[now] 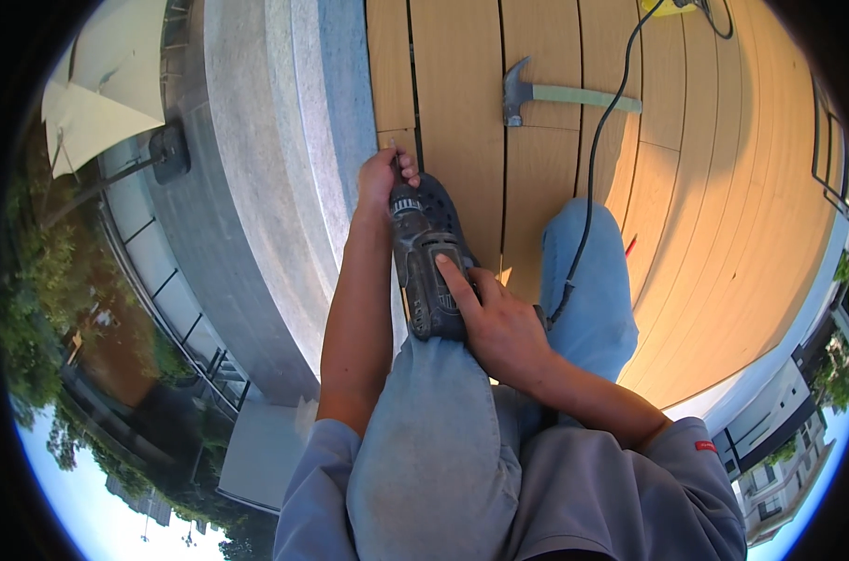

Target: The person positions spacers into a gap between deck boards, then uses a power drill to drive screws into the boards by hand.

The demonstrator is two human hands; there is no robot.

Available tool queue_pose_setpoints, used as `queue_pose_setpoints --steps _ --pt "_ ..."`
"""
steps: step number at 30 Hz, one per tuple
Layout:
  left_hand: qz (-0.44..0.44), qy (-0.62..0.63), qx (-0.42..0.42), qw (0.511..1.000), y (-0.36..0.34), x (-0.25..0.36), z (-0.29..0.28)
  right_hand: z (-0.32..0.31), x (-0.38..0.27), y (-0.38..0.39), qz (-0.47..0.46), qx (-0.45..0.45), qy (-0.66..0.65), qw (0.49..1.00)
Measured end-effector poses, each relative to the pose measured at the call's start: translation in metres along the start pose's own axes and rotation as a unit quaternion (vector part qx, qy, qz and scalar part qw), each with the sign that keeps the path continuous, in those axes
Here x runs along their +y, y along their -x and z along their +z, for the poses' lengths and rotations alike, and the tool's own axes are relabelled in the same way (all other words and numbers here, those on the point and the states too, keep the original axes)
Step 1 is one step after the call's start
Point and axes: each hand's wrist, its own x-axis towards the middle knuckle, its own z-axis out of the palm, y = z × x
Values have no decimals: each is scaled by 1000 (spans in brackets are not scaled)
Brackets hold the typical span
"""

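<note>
One corded power drill [432, 276] points forward, its chuck [406, 205] just behind the left hand [385, 176], whose fingers pinch closed on the bit end. The right hand [507, 329] curls round its rear, forefinger along the casing. Ahead and right of the left hand, a claw hammer [569, 94] lies on wooden decking [457, 79] under the black cord [590, 178].

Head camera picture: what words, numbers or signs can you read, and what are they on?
None can be read clearly.
Red tag on the right grey sleeve: pale marks, too small to read.
Black drill under the right hand: any markings are too blurred to read.
</note>
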Motion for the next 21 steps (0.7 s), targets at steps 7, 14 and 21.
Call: queue_pose_setpoints --steps 7,14,21 --pt "5 -12 -8 1000 0 1 -2 5 4 3 -40 25 21 999" --pt "0 -7 3 1000 -1 4 -2 9 0 0 -36 47 42 997" --pt "-5 -25 -36 999 -7 4 -8 8 -2 -1 -22 46 37 998"
